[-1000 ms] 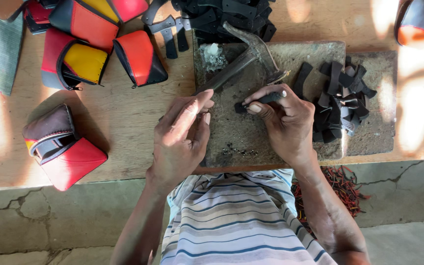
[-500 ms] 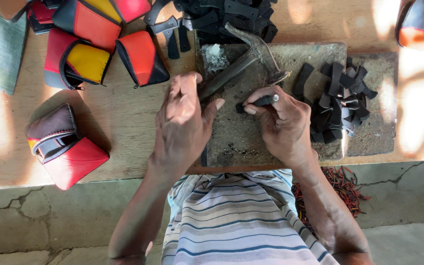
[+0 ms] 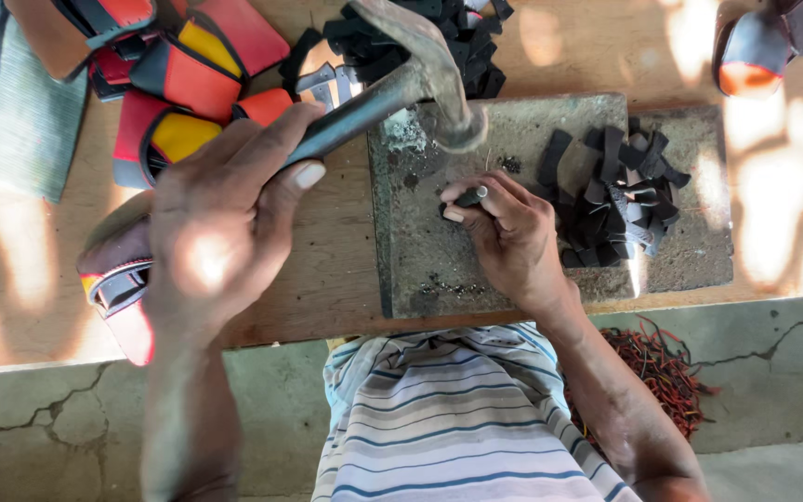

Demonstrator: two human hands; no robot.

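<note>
Where the left hand [image 3: 211, 237] lay flat on the handle half a second ago, it now grips the hammer [image 3: 392, 79] fully and has lifted it off the slab [image 3: 439, 251], so the head hangs tilted above the slab's upper left part. Its fingers are wrapped tight round the dark handle, thumb laid along it. That lift reads as the start of a striking swing.

Meanwhile the right hand [image 3: 508, 237] has kept its place on the slab. Its fingertips pinch a short dark punch [image 3: 469, 196], holding it near upright with its tip down on a small black piece that is mostly hidden under the fingers. The hammer head is just above and slightly left of the punch top, not touching it.

Right of that hand, a pile of black strips [image 3: 620, 191] lies on the slab, and more black pieces are heaped beyond its far edge. Red, yellow and orange pouches [image 3: 188, 79] are spread over the wooden board [image 3: 336, 270] to the left, one partly hidden under the left wrist.

Judging by this, the work is ready for a blow: tool set, hammer raised.
</note>
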